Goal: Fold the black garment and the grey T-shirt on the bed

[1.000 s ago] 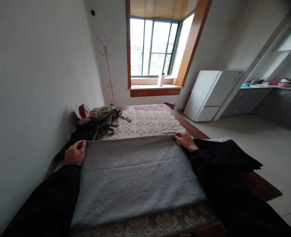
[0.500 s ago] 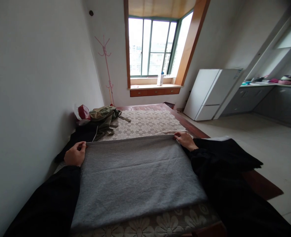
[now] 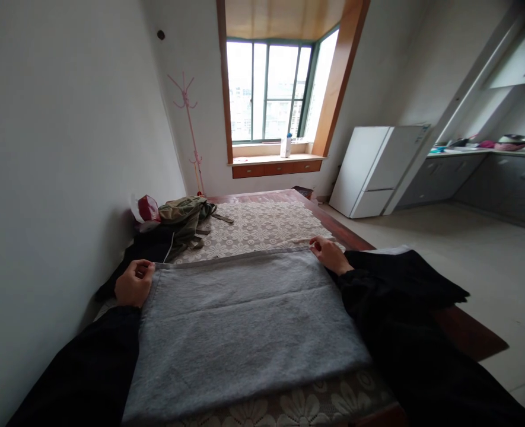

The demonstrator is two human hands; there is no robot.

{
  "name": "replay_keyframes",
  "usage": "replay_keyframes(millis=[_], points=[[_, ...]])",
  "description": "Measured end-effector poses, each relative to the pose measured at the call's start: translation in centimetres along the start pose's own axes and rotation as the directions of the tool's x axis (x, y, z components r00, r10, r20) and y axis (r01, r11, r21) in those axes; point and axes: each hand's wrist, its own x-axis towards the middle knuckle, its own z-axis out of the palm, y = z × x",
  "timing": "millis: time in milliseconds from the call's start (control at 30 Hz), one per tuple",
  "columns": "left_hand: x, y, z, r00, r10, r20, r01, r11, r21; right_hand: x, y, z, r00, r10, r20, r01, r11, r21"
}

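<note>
A grey towel [image 3: 244, 320] lies spread flat on a lace tablecloth [image 3: 262, 222] that covers a dark wooden table [image 3: 355, 237]. My left hand [image 3: 134, 283] pinches the towel's far left corner. At the far right corner my right hand [image 3: 328, 255] grips the edge with its fingertips. Both arms are in black sleeves and run along the towel's two sides. The towel's far edge stretches straight between my hands.
An olive bag [image 3: 186, 214] and a red-and-white pouch [image 3: 145, 207] sit on dark cloth against the left wall. Beyond the table are a pink coat stand [image 3: 186, 127], a window sill with a bottle [image 3: 285, 145], a white fridge [image 3: 378, 169] and grey kitchen cabinets [image 3: 489, 178].
Both hands have drawn the towel's far edge slightly toward me, and the view has shifted a little to the right. The grips are unchanged.
</note>
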Motion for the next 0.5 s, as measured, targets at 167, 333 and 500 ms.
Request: replay_keyframes(millis=[167, 333, 500], points=[[-0.2, 2.2, -1.1, 0.862, 0.247, 0.443, -0.291, 0.956, 0.032, -0.6, -1.7, -1.3, 0.977, -0.181, 0.115, 0.186, 0.982, -0.029], [-2.5, 6.4, -0.3, 0.572, 0.401, 0.716, -0.557, 0.831, -0.021, -1.4, -7.1, -1.3, 0.914, -0.343, 0.216, 0.355, 0.935, -0.019], [-6.0, 10.2, 4.7, 0.553, 0.372, 0.746, -0.588, 0.808, 0.033, -3.2, -16.3, 2.7, 0.871, -0.34, 0.356, 0.356, 0.934, 0.022]])
